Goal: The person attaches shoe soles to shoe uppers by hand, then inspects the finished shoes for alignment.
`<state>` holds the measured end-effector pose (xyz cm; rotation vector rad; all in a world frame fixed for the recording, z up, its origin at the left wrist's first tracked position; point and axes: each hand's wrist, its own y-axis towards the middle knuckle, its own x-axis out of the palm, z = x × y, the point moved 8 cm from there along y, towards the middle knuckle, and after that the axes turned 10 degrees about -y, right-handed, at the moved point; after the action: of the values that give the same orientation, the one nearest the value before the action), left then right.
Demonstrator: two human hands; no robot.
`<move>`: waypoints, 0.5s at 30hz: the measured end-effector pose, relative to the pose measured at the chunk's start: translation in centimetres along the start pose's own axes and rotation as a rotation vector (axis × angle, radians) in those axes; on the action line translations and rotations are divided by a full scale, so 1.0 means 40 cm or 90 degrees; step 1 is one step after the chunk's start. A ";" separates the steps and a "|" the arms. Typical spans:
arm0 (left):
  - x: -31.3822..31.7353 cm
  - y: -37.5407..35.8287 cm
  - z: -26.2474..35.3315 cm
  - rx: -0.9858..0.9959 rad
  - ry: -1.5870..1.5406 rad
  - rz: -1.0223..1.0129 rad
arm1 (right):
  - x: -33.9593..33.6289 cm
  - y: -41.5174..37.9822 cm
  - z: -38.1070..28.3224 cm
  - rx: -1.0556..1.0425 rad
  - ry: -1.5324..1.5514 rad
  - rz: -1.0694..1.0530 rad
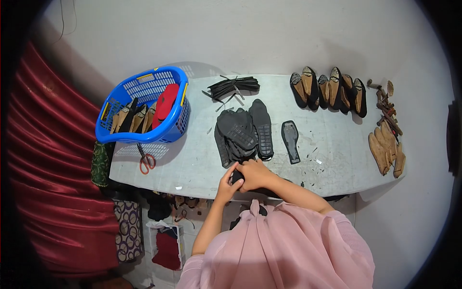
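Observation:
At the table's front edge, my left hand (228,185) and my right hand (256,174) are close together, with fingers closed round a small black piece (237,177). Its shape is mostly hidden by the fingers. Just beyond them lies a heap of dark grey shoe soles (237,130), with one longer sole (262,129) along its right side. A single sole (290,142) lies apart to the right. Behind the heap is a tied bundle of black strips (235,87).
A blue basket (166,136) with shoes and red pieces stands on the table (337,164) at left, red-handled scissors (147,163) before it. Black shoes (335,87) line the back right. Wooden lasts (383,149) and a hammer (391,123) lie far right.

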<state>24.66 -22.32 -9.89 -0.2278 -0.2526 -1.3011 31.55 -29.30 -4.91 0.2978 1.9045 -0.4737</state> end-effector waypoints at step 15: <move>-0.120 -0.099 -0.131 -0.025 0.269 0.003 | 0.268 0.077 0.002 -0.082 -0.056 -0.147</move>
<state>19.92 -20.51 -16.28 0.0174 0.1327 -1.3182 28.92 -26.77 -15.44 -0.0279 1.8826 -0.5054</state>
